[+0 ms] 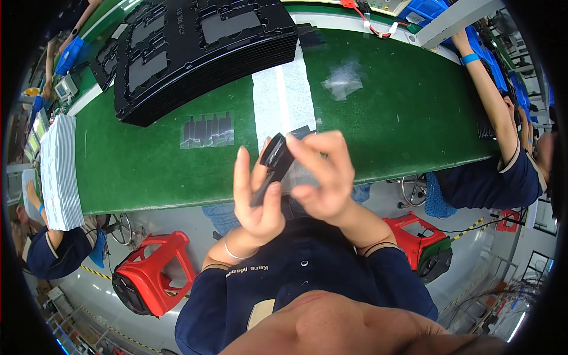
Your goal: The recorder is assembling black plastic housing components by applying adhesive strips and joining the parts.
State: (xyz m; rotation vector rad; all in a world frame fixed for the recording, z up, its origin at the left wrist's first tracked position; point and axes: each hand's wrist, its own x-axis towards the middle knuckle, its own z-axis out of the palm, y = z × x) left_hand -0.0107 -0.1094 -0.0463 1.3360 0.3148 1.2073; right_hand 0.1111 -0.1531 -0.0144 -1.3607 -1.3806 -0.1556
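Observation:
Above the front edge of the green worktable, both my hands are on a small black rectangular part with a glossy face; its exact kind is unclear. My left hand pinches its lower end between thumb and fingers. The index finger of my right hand touches its upper end, with the thumb held apart below. Beyond the fingertips shows a dark strip, and whether it is joined to the part is hidden. A whitish cloth lies on the table behind my hands.
Stacked black moulded trays stand at the back left. A clear sheet with black strips lies left of my hands, loose clear films to the right. White sheets are piled at the left edge. A co-worker's arm reaches in at right.

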